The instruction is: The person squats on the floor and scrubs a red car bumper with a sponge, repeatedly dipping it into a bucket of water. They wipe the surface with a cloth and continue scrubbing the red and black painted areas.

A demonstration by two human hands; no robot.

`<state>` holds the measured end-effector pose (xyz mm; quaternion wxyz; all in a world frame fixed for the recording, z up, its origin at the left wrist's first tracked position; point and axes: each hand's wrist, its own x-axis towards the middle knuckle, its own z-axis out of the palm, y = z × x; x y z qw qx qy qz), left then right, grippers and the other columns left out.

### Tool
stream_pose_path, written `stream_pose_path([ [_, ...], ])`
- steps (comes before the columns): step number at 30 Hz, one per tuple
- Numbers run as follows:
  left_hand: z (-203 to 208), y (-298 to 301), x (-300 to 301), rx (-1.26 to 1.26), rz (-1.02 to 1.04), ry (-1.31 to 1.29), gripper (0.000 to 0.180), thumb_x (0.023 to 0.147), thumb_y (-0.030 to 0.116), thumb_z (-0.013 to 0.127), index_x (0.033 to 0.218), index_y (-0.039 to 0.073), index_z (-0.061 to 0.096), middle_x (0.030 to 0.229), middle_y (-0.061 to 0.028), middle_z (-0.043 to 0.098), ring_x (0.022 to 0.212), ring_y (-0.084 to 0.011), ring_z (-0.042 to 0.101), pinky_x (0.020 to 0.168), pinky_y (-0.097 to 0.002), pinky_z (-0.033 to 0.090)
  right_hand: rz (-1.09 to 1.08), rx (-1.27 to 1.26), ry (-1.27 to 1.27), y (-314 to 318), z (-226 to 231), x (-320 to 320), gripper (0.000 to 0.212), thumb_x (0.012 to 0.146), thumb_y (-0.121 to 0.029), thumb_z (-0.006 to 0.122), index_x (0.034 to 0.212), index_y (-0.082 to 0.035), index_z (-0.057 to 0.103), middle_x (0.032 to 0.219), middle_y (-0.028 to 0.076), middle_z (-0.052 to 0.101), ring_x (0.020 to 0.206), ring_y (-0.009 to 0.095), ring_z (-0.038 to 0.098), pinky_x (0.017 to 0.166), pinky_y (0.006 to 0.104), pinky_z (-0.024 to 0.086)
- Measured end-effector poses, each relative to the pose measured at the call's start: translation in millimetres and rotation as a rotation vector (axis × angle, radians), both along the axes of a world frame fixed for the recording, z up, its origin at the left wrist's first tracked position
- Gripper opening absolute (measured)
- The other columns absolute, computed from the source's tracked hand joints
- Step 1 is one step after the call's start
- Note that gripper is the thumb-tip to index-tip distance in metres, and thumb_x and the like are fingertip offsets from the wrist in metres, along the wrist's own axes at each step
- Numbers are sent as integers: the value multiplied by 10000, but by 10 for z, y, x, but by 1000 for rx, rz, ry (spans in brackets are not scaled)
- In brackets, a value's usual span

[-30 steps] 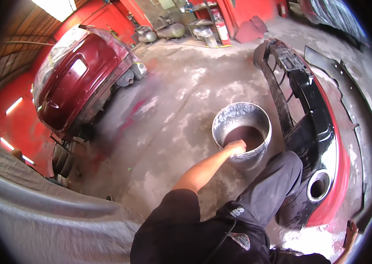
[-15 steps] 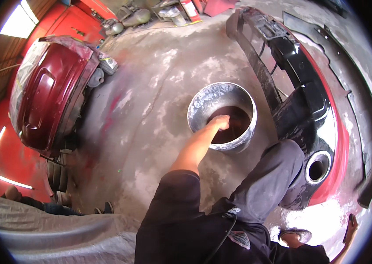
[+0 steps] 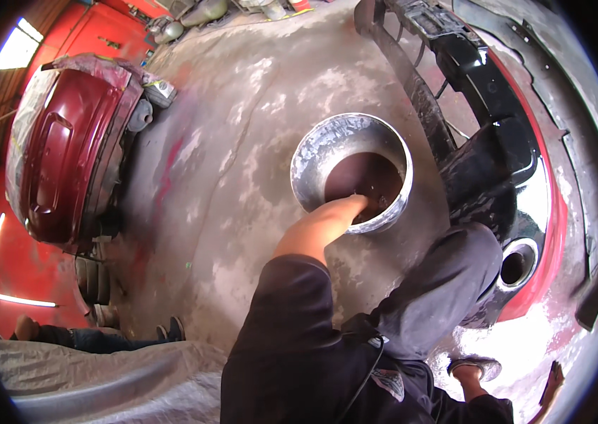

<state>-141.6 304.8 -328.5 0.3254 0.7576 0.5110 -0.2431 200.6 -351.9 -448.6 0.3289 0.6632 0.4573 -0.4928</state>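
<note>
Left hand [image 3: 345,210] dipped in the grey bucket [image 3: 327,152].
Its fingers sink into brown liquid [image 3: 366,180], grip hidden; right hand [image 3: 552,378] blurred at five o'clock, grip unclear.

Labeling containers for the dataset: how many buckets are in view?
1. A grey, paint-crusted bucket stands on the concrete floor in front of the person, holding dark liquid; the left hand reaches into it. Others may be hidden behind the red car.

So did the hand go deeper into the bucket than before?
Yes. The left hand reaches further over the near rim of the bucket, fingers now down by the dark water; a second ago it was only at the rim.
</note>
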Motion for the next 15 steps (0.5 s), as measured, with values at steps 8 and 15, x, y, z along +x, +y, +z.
stream_pose_path([
  [8, 661, 394, 157, 139, 63, -346, 181, 879, 205, 650, 954, 57, 721, 888, -167, 722, 801, -307, 715, 594, -439, 571, -142, 284, -95, -108, -131, -36, 576, 933, -401, 609, 1427, -106, 631, 1497, 191, 577, 1438, 349, 495, 1217, 571, 320],
  [15, 1576, 464, -132, 451, 66, -744, 249, 916, 62, 752, 1148, -16, 706, 1056, -139, 754, 921, -204, 727, 856, -342, 603, -377, 1401, -203, 230, 2322, 2741, 318, 1032, -87, 624, 1324, 37, 654, 1140, 132, 756, 1071, 210, 709, 879, 338, 577],
])
